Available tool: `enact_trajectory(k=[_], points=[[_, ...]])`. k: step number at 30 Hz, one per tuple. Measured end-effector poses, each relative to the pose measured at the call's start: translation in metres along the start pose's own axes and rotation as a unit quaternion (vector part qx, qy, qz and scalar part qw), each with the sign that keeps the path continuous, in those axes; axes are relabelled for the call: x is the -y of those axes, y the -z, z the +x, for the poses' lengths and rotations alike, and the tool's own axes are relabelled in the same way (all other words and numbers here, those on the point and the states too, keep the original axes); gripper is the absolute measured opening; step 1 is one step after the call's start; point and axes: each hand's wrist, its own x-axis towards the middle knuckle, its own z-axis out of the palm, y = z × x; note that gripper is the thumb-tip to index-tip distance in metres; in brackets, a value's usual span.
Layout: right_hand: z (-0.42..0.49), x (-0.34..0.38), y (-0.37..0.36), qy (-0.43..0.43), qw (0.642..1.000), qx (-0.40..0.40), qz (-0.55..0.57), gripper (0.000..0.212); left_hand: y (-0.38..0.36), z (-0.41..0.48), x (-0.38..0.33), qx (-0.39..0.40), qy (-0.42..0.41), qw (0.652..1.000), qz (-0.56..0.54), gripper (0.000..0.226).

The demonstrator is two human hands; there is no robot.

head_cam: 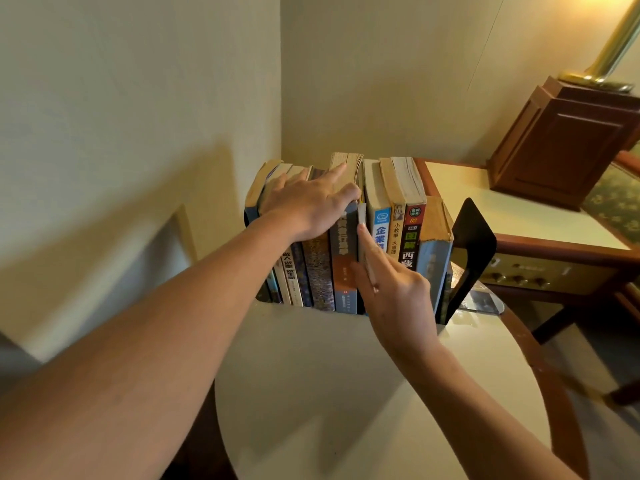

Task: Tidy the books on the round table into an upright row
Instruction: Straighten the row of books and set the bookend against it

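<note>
The round table (pixel 329 393) carries the row of books (pixel 318 271), upright at its rear edge beside a black bookend (pixel 472 244); spines read 企業, 小故事 大道理, 西藏. The left hand (pixel 304 206) rests flat, fingers straight, on the book tops. The right hand (pixel 398 299) pinches a thin book (pixel 362 233) mid-row.

Warm yellow light is coming from the lamp (pixel 614 39) at the top right, and it is glowing very bright up there. The rest is looking a bit dim. My arms are throwing big soft shadows on the wall (pixel 121 150) and on the white worktop (pixel 311 375). The worktop is shining a little at its right edge. The sides are bending and stretching. My right grip (pixel 398 299) and the thin book (pixel 361 216) it is pinching are looking slightly blurry.
</note>
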Motion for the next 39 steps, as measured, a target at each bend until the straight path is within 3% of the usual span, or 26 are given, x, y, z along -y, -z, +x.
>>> enact_trajectory(k=[4, 8, 12, 19, 26, 39], points=[[-0.020, -0.006, -0.002, -0.023, 0.998, 0.048, -0.015, 0.054, 0.000, -0.002, -0.001, 0.002, 0.000, 1.000, -0.002, 0.073], [-0.026, -0.016, -0.003, -0.060, 0.994, 0.092, 0.001, 0.070, 0.001, -0.003, -0.001, 0.000, 0.004, 1.000, -0.010, 0.070], [-0.034, -0.019, -0.003, -0.044, 0.991, 0.126, 0.005, 0.084, 0.001, -0.003, -0.002, 0.001, 0.004, 1.000, -0.012, 0.070], [-0.029, -0.028, -0.019, -0.017, 0.997, 0.056, -0.058, 0.068, 0.002, -0.004, -0.004, 0.000, 0.003, 1.000, -0.013, 0.069], [-0.032, -0.035, -0.032, -0.044, 0.992, -0.009, -0.118, 0.051, 0.000, -0.003, -0.004, -0.003, 0.005, 1.000, -0.017, 0.068], [-0.037, -0.043, -0.045, -0.054, 0.988, 0.002, -0.146, 0.063, 0.000, -0.001, -0.004, -0.007, 0.005, 1.000, -0.024, 0.070]])
